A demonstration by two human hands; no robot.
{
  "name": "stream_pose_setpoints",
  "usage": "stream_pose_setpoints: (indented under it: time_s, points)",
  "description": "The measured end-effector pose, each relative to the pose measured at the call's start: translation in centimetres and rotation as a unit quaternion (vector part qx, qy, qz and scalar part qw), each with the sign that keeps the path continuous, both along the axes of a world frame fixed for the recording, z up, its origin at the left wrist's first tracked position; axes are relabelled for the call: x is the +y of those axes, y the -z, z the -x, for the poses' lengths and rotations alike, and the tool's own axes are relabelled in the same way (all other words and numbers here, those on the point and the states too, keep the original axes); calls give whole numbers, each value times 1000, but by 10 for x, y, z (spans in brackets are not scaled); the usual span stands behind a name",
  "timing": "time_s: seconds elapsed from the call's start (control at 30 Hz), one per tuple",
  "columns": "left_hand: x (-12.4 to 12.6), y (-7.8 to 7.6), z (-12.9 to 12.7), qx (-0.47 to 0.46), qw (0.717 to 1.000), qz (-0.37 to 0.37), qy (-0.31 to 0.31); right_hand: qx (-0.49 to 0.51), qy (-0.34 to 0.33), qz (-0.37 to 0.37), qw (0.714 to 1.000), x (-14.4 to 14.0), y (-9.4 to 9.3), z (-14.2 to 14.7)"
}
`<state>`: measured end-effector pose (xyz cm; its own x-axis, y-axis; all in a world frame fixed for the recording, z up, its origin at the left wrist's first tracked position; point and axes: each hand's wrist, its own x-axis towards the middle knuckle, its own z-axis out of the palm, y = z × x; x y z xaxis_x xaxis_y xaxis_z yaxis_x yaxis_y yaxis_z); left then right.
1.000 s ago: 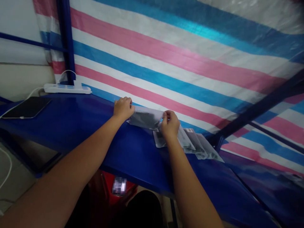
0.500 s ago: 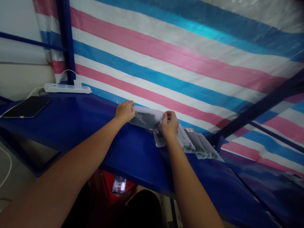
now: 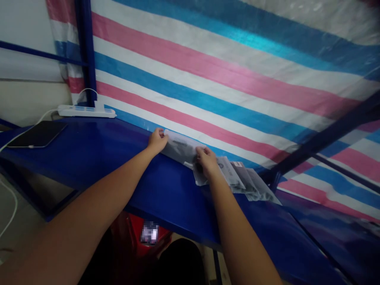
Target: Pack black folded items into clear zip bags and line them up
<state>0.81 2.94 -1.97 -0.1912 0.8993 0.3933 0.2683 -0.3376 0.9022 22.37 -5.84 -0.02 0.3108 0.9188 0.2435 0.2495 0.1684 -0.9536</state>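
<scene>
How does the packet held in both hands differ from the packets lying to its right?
The held packet is gripped at its ends by the left hand and right hand; the other packets lie untouched, overlapping on the blue table. The held one sits furthest left, single. All look like clear packets with dark contents.

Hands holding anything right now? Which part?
Yes: one grey plastic packet, held at its two ends against the blue table. The left hand grips its left end; the right hand pinches its right end, over a row of similar packets.
</scene>
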Motion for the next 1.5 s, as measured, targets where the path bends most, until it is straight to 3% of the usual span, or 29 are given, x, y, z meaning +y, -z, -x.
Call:
stream_pose_setpoints:
  time_s: [0.1, 0.2, 0.43, 0.57, 0.83, 1.07, 1.5]
  points:
    - [1, 6, -4, -39, 991, 96, 84, 0, 14, 8, 1000, -3, -1, 5]
    - [2, 10, -5, -53, 985, 99, 130, -5, 15, 7, 1000, -2, 0, 7]
    - [3, 9, -3, 36, 995, 67, 65, -22, 45, 22, 998, -3, -1, 12]
    - [1, 5, 1, 86, 992, 90, 37, -45, 41, 32, 998, -3, 1, 11]
    - [-6, 0, 0, 53, 987, 127, 82, -159, 89, 39, 982, 6, 12, 2]
    - [1, 3, 0, 141, 985, 91, 48, -214, 97, 27, 972, 13, 19, -3]
    - [2, 3, 1, 194, 980, 44, 11, -241, 99, 36, 965, 11, 17, -1]
